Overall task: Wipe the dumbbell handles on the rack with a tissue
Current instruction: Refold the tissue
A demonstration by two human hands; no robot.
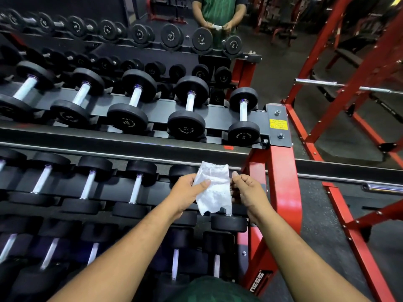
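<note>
White and crumpled, the tissue (214,188) is held just below the centre of the frame, above the right end of the rack (281,182). It is pinched at its left edge by the left hand (187,192) and at its right edge by the right hand (248,192), thumbs and fingers closed on the paper. The step is best done by folding the tissue into a pad, wrapping it round a dumbbell handle (243,111) and drawing it along the full length. No handle is touched yet.

Gym: dumbbell rack (279,127), red frames (340,83).
</note>
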